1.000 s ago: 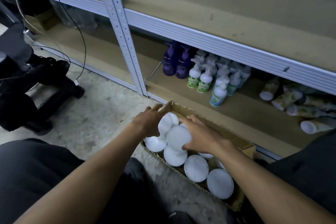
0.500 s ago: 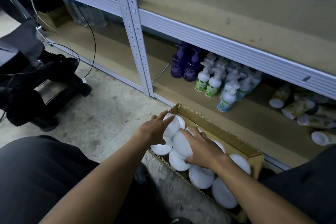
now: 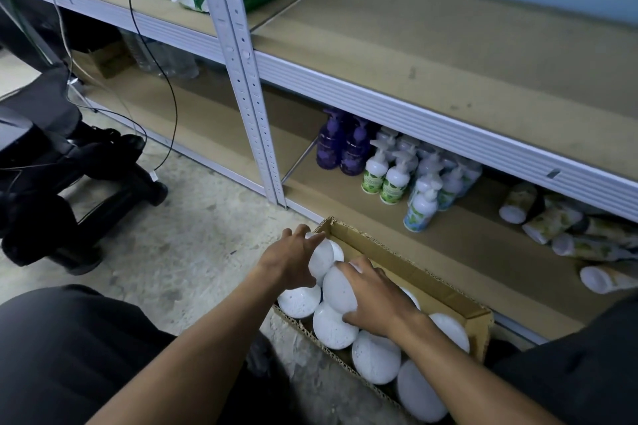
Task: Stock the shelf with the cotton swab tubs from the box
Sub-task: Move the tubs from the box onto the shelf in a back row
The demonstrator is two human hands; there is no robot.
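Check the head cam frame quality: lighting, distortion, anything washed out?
Head view: dim and flat, with a bluish cast; the lower shelf is in shadow, so the purple bottles go murky. Wide-angle bend shows in the shelf upright and rails. The white tub lids are bright with little texture; both hands are sharp enough, though the top-left corner smears.

Both bare forearms reached forward from the near edge, converging toward the middle. The left hand (image 3: 293,260) lay farther off, fingers spread and curved, thumb down. The right hand (image 3: 374,298) sat just beside it, nearer and to the right, fingers curled, knuckles up.
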